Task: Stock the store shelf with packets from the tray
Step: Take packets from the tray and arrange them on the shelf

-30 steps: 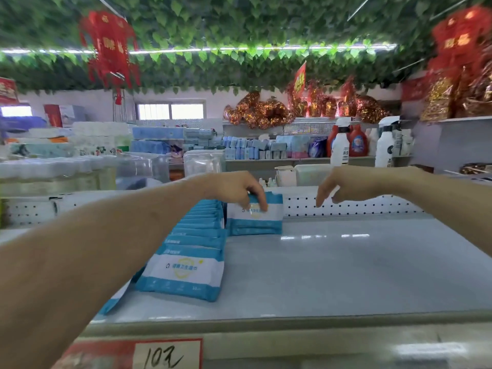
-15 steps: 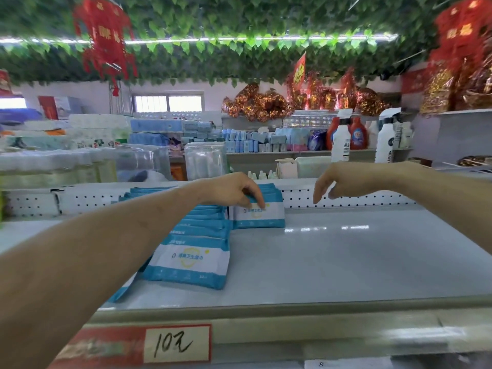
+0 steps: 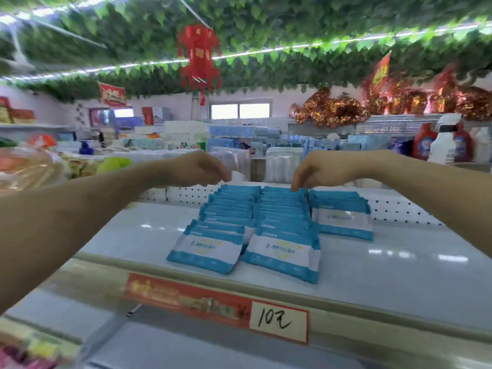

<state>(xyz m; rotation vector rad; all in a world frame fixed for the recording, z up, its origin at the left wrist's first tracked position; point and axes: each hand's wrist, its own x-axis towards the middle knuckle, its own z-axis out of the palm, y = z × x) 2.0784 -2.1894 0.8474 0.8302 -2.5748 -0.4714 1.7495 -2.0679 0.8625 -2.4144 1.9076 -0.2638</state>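
Blue-and-white packets lie in rows on the grey shelf (image 3: 399, 278): a left row (image 3: 210, 249), a middle row (image 3: 285, 255) and a short right stack (image 3: 343, 219). My left hand (image 3: 198, 169) hovers above the back of the left row, its fingers loosely curled and holding nothing. My right hand (image 3: 319, 169) hangs over the back of the middle row, and its fingertips touch the rearmost packets there. No tray is in view.
A perforated white back panel (image 3: 399, 211) closes the shelf behind the packets. A red price strip with a handwritten tag (image 3: 279, 322) runs along the front edge. Bottles (image 3: 442, 145) and boxed goods stand on shelves beyond. Bagged goods (image 3: 24, 169) sit at the left.
My left hand has let go of the packet in the right stack and moved left. My right hand has come down onto the middle row. The view has swung left.
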